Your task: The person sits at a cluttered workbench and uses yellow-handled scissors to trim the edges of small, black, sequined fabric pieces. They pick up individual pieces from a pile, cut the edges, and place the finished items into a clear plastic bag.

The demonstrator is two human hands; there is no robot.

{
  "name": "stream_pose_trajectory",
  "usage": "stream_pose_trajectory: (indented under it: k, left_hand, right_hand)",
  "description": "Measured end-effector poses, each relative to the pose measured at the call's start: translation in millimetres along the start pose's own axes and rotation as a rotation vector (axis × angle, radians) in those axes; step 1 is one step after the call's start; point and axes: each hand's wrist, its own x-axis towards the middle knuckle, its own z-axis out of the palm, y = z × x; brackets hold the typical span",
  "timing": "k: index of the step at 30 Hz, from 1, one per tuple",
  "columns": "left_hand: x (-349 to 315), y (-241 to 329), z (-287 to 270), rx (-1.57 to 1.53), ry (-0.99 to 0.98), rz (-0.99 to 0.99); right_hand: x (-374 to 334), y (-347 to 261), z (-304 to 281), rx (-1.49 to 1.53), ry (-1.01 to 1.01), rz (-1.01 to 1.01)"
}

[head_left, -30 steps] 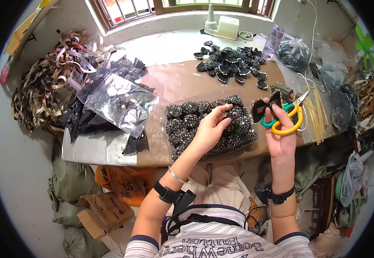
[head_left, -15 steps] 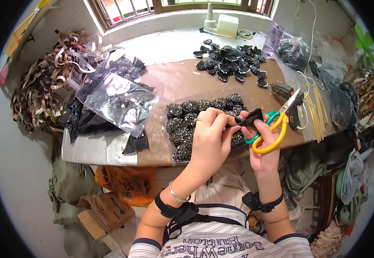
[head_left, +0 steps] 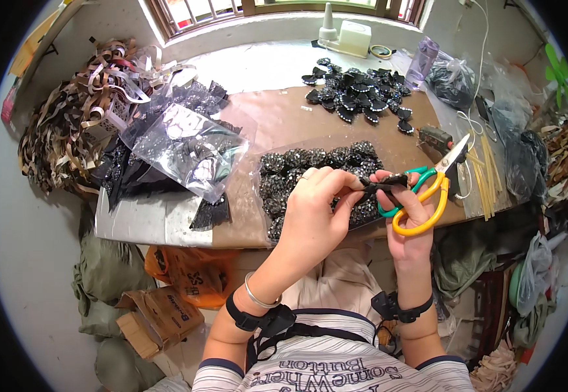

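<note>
Above the near edge of the table, both hands meet on a small folded black fabric piece (head_left: 381,186). My left hand (head_left: 317,209) pinches its left end between thumb and fingertips. My right hand (head_left: 409,228) grips the other end, its fingers partly hidden behind the piece. Scissors (head_left: 442,196) with one yellow and one green handle also hang in my right hand, blades pointing up and right, away from the fabric. Under the hands lie rows of black faceted, beaded balls (head_left: 297,159) on clear plastic, partly covered by my left hand.
Black bow-like pieces with shiny edging (head_left: 356,91) are heaped at the back. A clear plastic bag (head_left: 192,153) lies over black fabric at left, beside tangled ribbon strips (head_left: 68,124). A glue gun (head_left: 435,138), pale sticks (head_left: 483,176) and a purple bottle (head_left: 421,63) sit at right.
The black fabric piece has turned from tilted up to nearly flat. My right hand and the scissors have shifted slightly right, while the whole view has also moved a little.
</note>
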Motion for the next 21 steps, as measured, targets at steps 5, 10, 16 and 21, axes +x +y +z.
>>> stream_pose_trajectory:
  k: [5,10,16,21]
  left_hand:
    - [7.9,2.8,-11.1,0.058,-0.005,0.078]
    - [5.2,-4.7,-11.0,0.024,-0.02,0.018]
    - [2.9,-6.4,-16.6,0.09,-0.034,0.018]
    - [1.9,-5.9,-18.8,0.121,-0.003,0.059]
  right_hand:
    - [11.5,-10.3,-10.7,-0.227,-0.068,0.046]
    - [7.1,0.7,-2.8,-0.224,-0.076,0.058]
    - [3.5,-0.3,3.0,-0.179,-0.086,0.063]
    - [5.8,-1.2,5.6,-0.193,-0.123,0.048]
